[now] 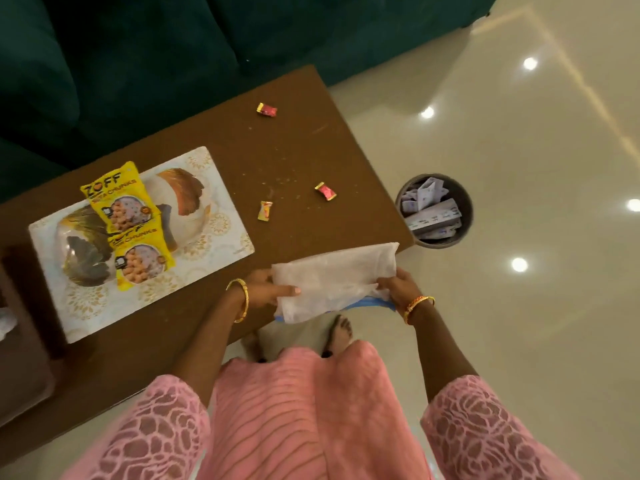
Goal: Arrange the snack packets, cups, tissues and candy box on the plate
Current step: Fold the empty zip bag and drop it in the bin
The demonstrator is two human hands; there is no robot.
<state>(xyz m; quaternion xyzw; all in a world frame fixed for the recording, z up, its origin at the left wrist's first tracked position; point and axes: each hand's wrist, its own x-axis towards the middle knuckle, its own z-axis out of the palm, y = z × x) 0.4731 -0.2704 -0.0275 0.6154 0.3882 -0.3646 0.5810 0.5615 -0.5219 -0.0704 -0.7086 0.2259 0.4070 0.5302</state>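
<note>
Two yellow snack packets lie overlapping on a rectangular patterned plate on the brown table. At the table's near right corner I hold a white tissue stretched between both hands, with a blue edge showing beneath it. My left hand grips its left side and my right hand grips its right end. Three wrapped candies lie loose on the tabletop. No cups or candy box are in view.
A round waste bin holding paper scraps stands on the glossy floor right of the table. A dark green sofa runs behind the table. Crumbs dot the tabletop. My foot shows below the tissue.
</note>
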